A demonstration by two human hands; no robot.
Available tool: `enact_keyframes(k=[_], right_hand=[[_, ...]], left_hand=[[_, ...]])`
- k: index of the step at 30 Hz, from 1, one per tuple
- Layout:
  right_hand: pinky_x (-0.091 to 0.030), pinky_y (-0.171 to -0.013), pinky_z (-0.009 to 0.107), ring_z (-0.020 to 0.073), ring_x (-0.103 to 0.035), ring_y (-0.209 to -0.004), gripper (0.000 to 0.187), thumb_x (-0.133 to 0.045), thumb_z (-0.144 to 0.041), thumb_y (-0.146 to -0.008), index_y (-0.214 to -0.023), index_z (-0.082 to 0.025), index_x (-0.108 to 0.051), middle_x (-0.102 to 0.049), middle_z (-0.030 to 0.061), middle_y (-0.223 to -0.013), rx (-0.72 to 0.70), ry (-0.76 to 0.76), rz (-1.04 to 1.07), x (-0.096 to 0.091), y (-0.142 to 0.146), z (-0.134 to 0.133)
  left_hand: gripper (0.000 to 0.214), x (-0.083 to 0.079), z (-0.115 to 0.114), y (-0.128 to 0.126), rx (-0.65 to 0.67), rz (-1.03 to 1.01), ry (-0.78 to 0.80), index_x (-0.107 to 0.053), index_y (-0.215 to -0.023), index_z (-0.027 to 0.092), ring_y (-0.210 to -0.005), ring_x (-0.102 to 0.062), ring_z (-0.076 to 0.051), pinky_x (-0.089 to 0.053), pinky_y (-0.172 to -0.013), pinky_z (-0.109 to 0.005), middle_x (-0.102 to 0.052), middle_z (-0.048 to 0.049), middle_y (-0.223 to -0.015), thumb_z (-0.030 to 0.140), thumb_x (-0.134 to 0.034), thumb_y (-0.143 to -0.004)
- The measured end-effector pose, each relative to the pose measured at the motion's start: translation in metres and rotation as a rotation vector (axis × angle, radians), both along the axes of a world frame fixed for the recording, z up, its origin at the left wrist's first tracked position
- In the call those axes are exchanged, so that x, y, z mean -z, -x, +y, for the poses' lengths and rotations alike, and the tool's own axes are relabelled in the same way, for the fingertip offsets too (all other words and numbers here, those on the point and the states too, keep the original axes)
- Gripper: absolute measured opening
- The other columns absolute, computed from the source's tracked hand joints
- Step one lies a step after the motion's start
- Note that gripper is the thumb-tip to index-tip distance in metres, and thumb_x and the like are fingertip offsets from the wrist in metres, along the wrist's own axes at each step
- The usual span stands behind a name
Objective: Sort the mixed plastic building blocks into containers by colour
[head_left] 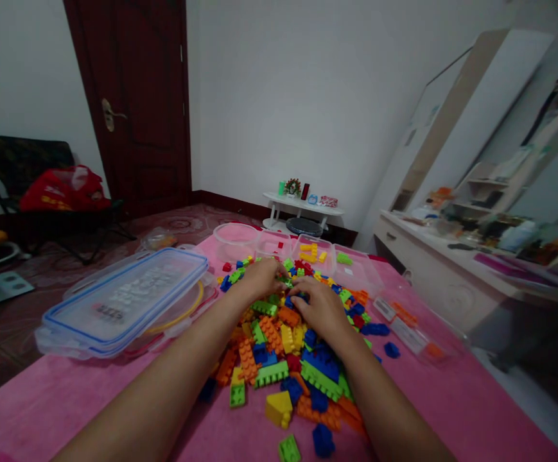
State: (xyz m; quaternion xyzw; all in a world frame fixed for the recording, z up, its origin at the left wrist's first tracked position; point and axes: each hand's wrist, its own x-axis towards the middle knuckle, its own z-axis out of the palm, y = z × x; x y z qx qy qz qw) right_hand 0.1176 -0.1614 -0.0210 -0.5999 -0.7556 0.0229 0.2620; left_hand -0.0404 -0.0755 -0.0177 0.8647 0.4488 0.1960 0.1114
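A heap of plastic building bricks in orange, green, blue, yellow and red lies on a pink cloth. Both my arms reach forward over the heap. My left hand rests palm down on the far side of the pile, fingers curled into the bricks. My right hand lies beside it, fingers bent down among green and blue bricks. What either hand's fingertips hold, if anything, is hidden by the bricks.
Clear container lids with blue rims are stacked at the left. Several clear tubs stand beyond the pile, some holding yellow or green bricks. A white dresser is at the right, a dark door and a folding chair at the left.
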Motion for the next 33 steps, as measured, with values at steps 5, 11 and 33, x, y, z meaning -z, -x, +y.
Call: enact_keyframes(k=[5,11,33], right_hand=[[-0.046,-0.078,0.028,0.0181,-0.064,-0.084,0.017,-0.056,-0.024,-0.077,-0.084,-0.022,-0.071,-0.072,0.0007,-0.087,-0.044,0.060,0.205,-0.005,-0.013,0.005],[-0.042,-0.057,0.023,0.0154,-0.061,-0.064,0.015,-0.060,-0.028,-0.073,-0.075,-0.018,-0.071,-0.069,0.0018,-0.069,-0.061,0.183,0.218,-0.038,-0.023,-0.015],[-0.026,-0.046,0.023,0.0116,-0.050,-0.048,0.015,-0.051,-0.015,-0.062,-0.049,-0.017,-0.058,-0.059,0.0026,-0.051,-0.036,0.259,-0.308,-0.048,-0.016,-0.040]], left_hand=[[0.032,-0.002,0.004,0.002,0.151,-0.023,0.109,-0.073,-0.097,0.024,-0.078,-0.062,-0.018,-0.045,-0.070,-0.023,-0.071,-0.0037,-0.088,0.035,-0.067,-0.067],[0.030,0.004,0.010,0.000,-0.018,-0.087,-0.034,-0.072,-0.096,0.021,-0.093,-0.060,-0.021,-0.044,-0.082,-0.027,-0.067,-0.0084,-0.104,0.030,-0.067,-0.068],[0.031,0.002,0.008,-0.008,0.031,-0.222,0.013,-0.071,-0.098,0.016,-0.079,-0.062,-0.020,-0.045,-0.071,-0.028,-0.071,-0.0084,-0.096,0.031,-0.060,-0.073]])
